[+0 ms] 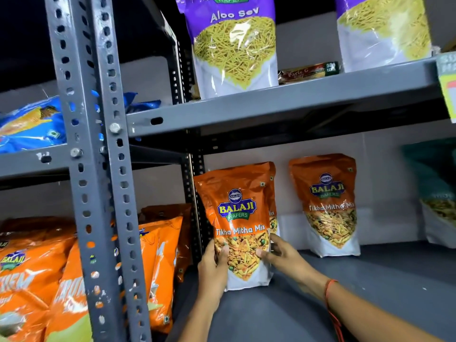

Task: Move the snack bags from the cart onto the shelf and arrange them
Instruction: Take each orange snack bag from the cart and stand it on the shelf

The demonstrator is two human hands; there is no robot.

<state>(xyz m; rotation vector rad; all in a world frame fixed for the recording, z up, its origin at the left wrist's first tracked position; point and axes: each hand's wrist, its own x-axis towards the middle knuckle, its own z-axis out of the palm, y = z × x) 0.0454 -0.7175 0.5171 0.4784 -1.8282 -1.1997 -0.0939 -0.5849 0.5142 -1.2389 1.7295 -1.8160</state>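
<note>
An orange Tikha Mitha Mix bag (238,218) stands upright on the grey lower shelf (370,287), near its left end. My left hand (213,270) grips its lower left edge and my right hand (281,255) grips its lower right edge. A second orange bag (273,213) stands directly behind it, mostly hidden. Another Tikha Mitha Mix bag (327,206) stands alone further right against the back wall. The cart is out of view.
Purple Aloo Sev bags (234,45) and a biscuit pack (308,71) sit on the upper shelf (271,104). A slotted grey post (98,169) stands left of the bags. The neighbouring rack holds orange bags (37,267) and blue bags (29,124). A teal bag (436,193) stands at far right.
</note>
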